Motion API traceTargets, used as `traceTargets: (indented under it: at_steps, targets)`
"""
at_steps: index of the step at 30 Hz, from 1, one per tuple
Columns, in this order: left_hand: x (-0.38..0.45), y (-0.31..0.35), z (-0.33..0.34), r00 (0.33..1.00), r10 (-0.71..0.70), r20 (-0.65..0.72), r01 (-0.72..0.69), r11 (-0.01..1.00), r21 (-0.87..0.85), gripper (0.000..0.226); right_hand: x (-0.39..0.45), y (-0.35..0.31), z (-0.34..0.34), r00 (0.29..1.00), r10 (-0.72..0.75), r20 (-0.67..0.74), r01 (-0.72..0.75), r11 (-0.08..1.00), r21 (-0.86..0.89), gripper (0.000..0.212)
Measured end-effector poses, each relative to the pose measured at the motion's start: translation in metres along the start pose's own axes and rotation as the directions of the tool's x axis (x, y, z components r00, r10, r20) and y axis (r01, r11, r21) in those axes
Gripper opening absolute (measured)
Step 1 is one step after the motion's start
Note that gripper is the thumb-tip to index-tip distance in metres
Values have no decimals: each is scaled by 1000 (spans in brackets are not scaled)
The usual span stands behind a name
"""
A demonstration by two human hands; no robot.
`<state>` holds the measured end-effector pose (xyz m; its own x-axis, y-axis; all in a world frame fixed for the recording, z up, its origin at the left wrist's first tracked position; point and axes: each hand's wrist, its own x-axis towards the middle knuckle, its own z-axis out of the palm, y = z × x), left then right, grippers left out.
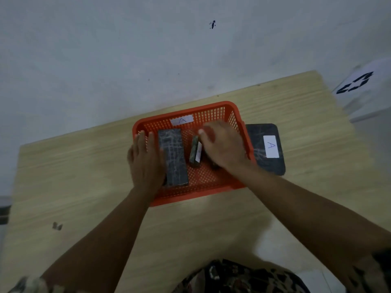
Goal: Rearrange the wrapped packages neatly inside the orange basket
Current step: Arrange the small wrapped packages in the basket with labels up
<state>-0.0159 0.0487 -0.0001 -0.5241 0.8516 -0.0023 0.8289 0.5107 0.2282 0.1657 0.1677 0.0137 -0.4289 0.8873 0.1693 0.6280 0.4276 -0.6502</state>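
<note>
Orange plastic mesh basket [211, 187] sits mid-table on the pale wood-grain tabletop [84, 176]. Inside it: a long dark wrapped package [173, 155] lying flat at the left wall, and a smaller dark wrapped package w/ white label [195, 152] standing on edge near centre. Left hand [145, 163] is flat, fingers extended, pressed against the long package's outer side, not gripping. Right hand [222, 144] is curled over the right half, thumb touching the small package; whether it grips anything underneath I can't tell. A dark flat package w/ an "A" label [265, 149] lies outside, just beside the right wall. Best approach, imo: brace the long one w/ the left hand, then lay the small one parallel, snug beside it.
</note>
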Motion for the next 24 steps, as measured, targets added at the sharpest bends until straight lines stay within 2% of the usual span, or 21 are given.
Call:
traceTargets:
  at_steps: [3, 6, 9, 12, 19, 22, 24]
  targets:
    - [42, 2, -10, 984, 161, 76, -160, 987, -21, 53, -10, -29, 26, 968, 83, 235, -75, 996, -44, 33]
    - [83, 3, -16, 952, 292, 93, -290, 956, -40, 51, -26, -44, 46, 911, 162, 380, -136, 986, -94, 55]
    - [116, 3, -11, 937, 317, 149, -317, 948, -25, 53, -40, -55, 61, 884, 222, 413, -170, 973, -158, 88]
    - [134, 0, -1, 921, 317, 228, -305, 948, -85, 51, -43, -62, 69, 865, 234, 443, -135, 961, -243, 100]
    - [146, -12, 11, 908, 384, 166, -367, 922, -125, 38, -41, -73, 68, 828, 265, 495, -178, 960, -216, 94]
    - [147, -15, 11, 910, 389, 147, -369, 918, -145, 37, -37, -68, 51, 771, 342, 537, -317, 938, -143, 90]
    - [148, -15, 10, 909, 386, 160, -362, 919, -156, 35, -33, -59, 29, 774, 375, 511, -408, 911, -52, 78]
